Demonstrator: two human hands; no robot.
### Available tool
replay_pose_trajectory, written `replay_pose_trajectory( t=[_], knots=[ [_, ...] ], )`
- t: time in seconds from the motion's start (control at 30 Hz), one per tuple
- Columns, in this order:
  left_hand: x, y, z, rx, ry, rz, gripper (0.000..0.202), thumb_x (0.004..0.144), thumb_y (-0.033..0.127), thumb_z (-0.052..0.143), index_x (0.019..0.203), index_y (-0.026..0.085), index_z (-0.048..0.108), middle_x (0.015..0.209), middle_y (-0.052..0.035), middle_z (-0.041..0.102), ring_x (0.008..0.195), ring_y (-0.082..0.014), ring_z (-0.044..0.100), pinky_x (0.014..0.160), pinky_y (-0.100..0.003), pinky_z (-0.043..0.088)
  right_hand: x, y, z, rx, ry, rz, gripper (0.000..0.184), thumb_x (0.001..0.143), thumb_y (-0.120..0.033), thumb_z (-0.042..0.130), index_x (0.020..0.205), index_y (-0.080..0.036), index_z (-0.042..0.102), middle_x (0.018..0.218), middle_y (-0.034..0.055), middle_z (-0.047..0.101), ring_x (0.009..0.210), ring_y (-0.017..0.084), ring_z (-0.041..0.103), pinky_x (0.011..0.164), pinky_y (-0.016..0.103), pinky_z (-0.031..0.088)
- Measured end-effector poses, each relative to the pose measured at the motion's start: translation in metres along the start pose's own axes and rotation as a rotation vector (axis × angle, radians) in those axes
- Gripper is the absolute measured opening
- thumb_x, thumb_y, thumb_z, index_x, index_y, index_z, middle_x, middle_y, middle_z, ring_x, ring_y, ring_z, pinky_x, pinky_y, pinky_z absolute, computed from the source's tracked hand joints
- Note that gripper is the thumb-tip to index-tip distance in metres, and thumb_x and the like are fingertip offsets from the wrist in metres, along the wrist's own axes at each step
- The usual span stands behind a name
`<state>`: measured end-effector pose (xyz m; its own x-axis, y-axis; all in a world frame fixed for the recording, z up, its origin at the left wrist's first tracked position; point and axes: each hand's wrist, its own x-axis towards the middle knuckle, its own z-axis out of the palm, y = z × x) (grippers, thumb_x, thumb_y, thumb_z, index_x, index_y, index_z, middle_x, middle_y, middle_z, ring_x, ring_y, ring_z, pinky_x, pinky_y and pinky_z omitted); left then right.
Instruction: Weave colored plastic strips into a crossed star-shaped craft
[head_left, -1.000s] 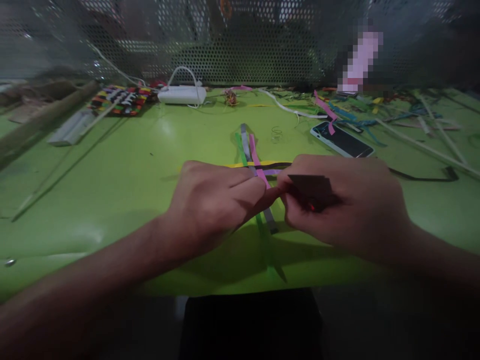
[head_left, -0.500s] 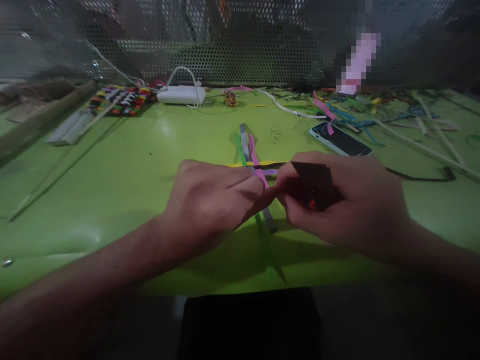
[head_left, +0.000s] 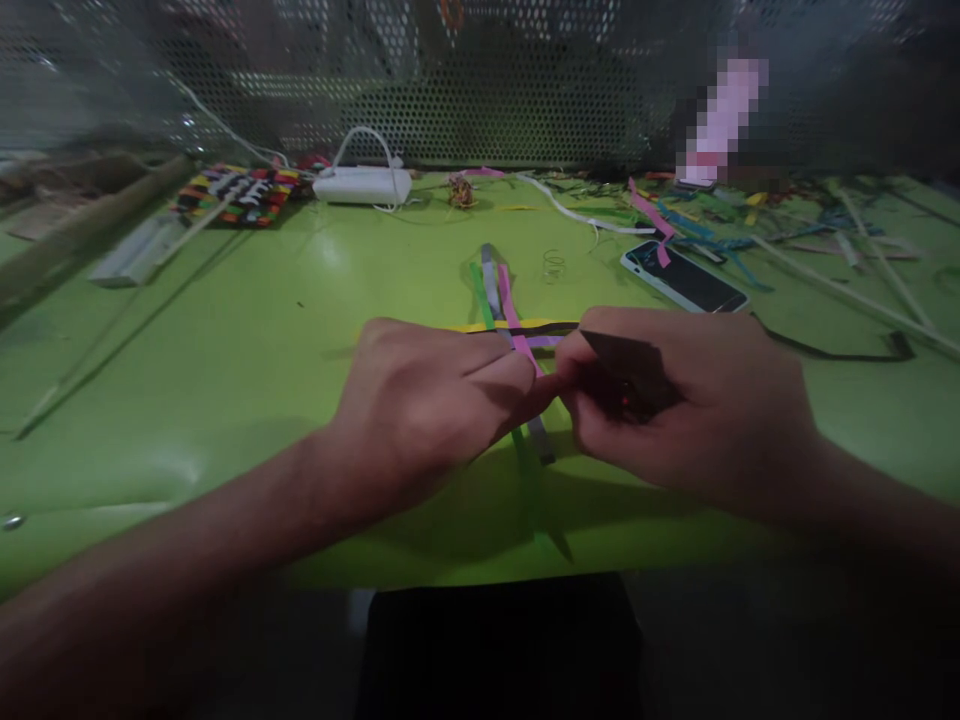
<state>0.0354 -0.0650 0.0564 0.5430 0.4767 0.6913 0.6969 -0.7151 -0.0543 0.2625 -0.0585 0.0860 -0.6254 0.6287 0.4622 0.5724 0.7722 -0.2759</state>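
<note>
Across a glossy green table (head_left: 225, 330), backed by a perforated metal screen (head_left: 487, 100), working in dim light. Holding the crossed strips (head_left: 517, 335) flat on the table near its front edge, right between the two hands: green, grey and pink ones running away from the body, yellow, black and purple ones lying across them. Curling the left hand (head_left: 427, 400) knuckles-up, fingers pressed together, and reaching its fingertips into the crossing, apparently pinching or pinning the pink strip (head_left: 506, 295) there; not managing to tell which. Closing the right hand (head_left: 675, 400) around a dark flat piece (head_left: 626, 365) with a red speck on it, thumb meeting the left fingertips; not managing to tell what the piece is.

Judging the strips to be feather-light, thin and floppy, smooth enough to be sliding out of place at a nudge, and creasing easily. Judging the best hold to be at the crossing itself, pressing down with the fingertips, or pinching a single strip close beside the crossing and not out at a loose end.

Lying well apart: a phone (head_left: 686, 280) to the right, a small wire coil (head_left: 553, 267) beyond the strips, a white box (head_left: 364, 185) with a cord, a colourful woven mat (head_left: 236, 192) at far left, and loose offcuts (head_left: 750, 225) littering the far right.
</note>
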Motion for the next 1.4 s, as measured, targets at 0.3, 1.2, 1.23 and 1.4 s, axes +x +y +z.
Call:
replay_pose_trajectory(
  t=[0.3, 1.2, 1.23, 1.4],
  knots=[
    [-0.0032, -0.0016, 0.0004, -0.028, -0.014, 0.032, 0.055, 0.119, 0.033, 0.061, 0.066, 0.019, 0.059, 0.054, 0.0047, 0.046, 0.047, -0.0081, 0.043, 0.051, -0.032, 0.017, -0.0027, 0.0052, -0.0017, -0.059, -0.072, 0.018, 0.013, 0.088, -0.015, 0.062, 0.081, -0.025, 0.058, 0.065, -0.0047, 0.052, 0.058, 0.015, 0.049, 0.062, 0.031, 0.035],
    [-0.0030, -0.0010, 0.0014, -0.048, -0.027, 0.018, 0.059, 0.120, 0.036, 0.058, 0.063, 0.019, 0.058, 0.055, 0.0037, 0.047, 0.047, -0.0084, 0.042, 0.051, -0.032, 0.017, -0.0005, 0.0016, -0.0018, -0.006, -0.008, -0.008, 0.013, 0.081, -0.011, 0.059, 0.081, -0.023, 0.063, 0.066, -0.0054, 0.060, 0.053, 0.011, 0.049, 0.061, 0.027, 0.041],
    [-0.0032, -0.0016, 0.0016, -0.070, -0.038, 0.005, 0.060, 0.120, 0.038, 0.057, 0.063, 0.019, 0.058, 0.055, 0.0034, 0.048, 0.048, -0.0084, 0.042, 0.051, -0.032, 0.017, -0.0008, 0.0010, -0.0020, 0.008, -0.016, 0.006, 0.014, 0.081, -0.010, 0.059, 0.082, -0.023, 0.064, 0.066, -0.0051, 0.061, 0.054, 0.011, 0.050, 0.061, 0.027, 0.041],
    [-0.0033, -0.0030, 0.0018, -0.119, -0.090, -0.030, 0.058, 0.119, 0.040, 0.056, 0.065, 0.020, 0.062, 0.056, 0.0034, 0.050, 0.048, -0.0092, 0.044, 0.052, -0.032, 0.019, -0.0012, -0.0007, -0.0033, 0.016, -0.071, 0.077, 0.015, 0.081, -0.012, 0.062, 0.085, -0.026, 0.066, 0.066, -0.0045, 0.065, 0.054, 0.014, 0.052, 0.057, 0.029, 0.038]
  ],
)
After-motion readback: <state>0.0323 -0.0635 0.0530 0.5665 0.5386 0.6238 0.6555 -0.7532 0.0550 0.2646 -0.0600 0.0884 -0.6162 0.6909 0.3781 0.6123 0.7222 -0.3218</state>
